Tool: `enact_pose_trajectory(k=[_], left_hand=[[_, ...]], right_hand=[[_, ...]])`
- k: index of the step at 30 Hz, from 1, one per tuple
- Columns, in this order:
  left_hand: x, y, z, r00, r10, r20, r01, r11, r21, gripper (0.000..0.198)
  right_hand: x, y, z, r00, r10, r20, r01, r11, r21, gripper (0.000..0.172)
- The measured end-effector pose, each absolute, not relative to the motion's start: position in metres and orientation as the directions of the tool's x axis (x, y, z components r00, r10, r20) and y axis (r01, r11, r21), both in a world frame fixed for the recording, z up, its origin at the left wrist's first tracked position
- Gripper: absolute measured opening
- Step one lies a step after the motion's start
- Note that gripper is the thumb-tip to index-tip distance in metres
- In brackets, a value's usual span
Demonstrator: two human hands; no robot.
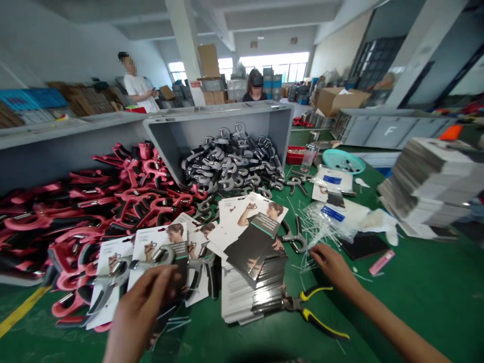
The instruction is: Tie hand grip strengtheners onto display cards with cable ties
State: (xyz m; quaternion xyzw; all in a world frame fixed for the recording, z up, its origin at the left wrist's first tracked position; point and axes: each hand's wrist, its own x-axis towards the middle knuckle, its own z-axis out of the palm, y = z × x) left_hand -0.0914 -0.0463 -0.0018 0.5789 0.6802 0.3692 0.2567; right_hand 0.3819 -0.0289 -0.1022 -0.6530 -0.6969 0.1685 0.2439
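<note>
My left hand (141, 300) is at the lower left, its fingers curled together and slightly blurred. It covers the lower part of a grey hand grip strengthener (163, 256) on a printed card (141, 247); what its fingertips hold is hidden. My right hand (330, 262) pinches at the edge of a loose bundle of thin white cable ties (319, 227). Between the hands lies a stack of printed cards (238, 297), with loose cards (251, 242) fanned on top. Another grey grip strengthener (297, 237) lies beside the ties.
Red-and-black grip strengtheners (147, 201) heap at left; grey ones spill from a tipped grey crate (159, 133). Yellow-and-black pliers (308, 305) lie in front. At right are plastic bags (335, 214), a turquoise dish (355, 157), a pink lighter (381, 263) and card stacks (431, 176). Two people are beyond.
</note>
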Motion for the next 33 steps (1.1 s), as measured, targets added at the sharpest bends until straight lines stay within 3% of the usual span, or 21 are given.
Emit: enact_pose_trajectory(k=[3, 6, 9, 13, 17, 22, 27, 30, 33], left_hand=[[-0.037, -0.001, 0.008, -0.050, 0.966, 0.254, 0.707, -0.145, 0.692, 0.039], [-0.012, 0.038, 0.013, 0.077, 0.981, 0.180, 0.748, -0.177, 0.640, 0.040], [-0.009, 0.043, 0.007, 0.139, 0.990, -0.026, 0.656, -0.072, 0.751, 0.042], [-0.011, 0.004, -0.008, 0.005, 0.967, -0.255, 0.427, 0.228, 0.875, 0.049], [-0.004, -0.034, -0.016, -0.102, 0.945, -0.311, 0.263, 0.327, 0.908, 0.046], [0.009, -0.040, -0.016, -0.096, 0.963, -0.250, 0.296, 0.268, 0.917, 0.047], [0.012, -0.035, -0.015, -0.049, 0.975, -0.216, 0.269, 0.221, 0.938, 0.047], [0.010, -0.035, -0.016, -0.039, 0.977, -0.210, 0.244, 0.213, 0.946, 0.050], [0.007, -0.038, -0.020, -0.040, 0.972, -0.233, 0.181, 0.236, 0.955, 0.052]], right_hand=[[0.388, 0.002, -0.107, -0.008, 0.993, 0.119, 0.838, 0.072, -0.541, 0.024], [0.395, 0.001, -0.107, -0.060, 0.994, 0.087, 0.842, 0.097, -0.531, 0.022], [0.400, -0.022, -0.106, -0.157, 0.986, 0.048, 0.839, 0.159, -0.520, 0.020], [0.395, -0.041, -0.106, -0.224, 0.974, 0.025, 0.847, 0.208, -0.489, 0.028], [0.386, -0.025, -0.106, -0.272, 0.962, 0.034, 0.845, 0.256, -0.470, 0.022], [0.390, 0.000, -0.095, -0.301, 0.949, 0.094, 0.767, 0.299, -0.568, 0.020], [0.402, 0.015, -0.068, -0.054, 0.976, 0.212, 0.668, 0.193, -0.719, 0.020], [0.400, 0.025, -0.049, 0.080, 0.973, 0.216, 0.529, 0.142, -0.837, 0.021], [0.387, 0.033, -0.032, 0.104, 0.978, 0.182, 0.335, 0.138, -0.932, 0.028]])
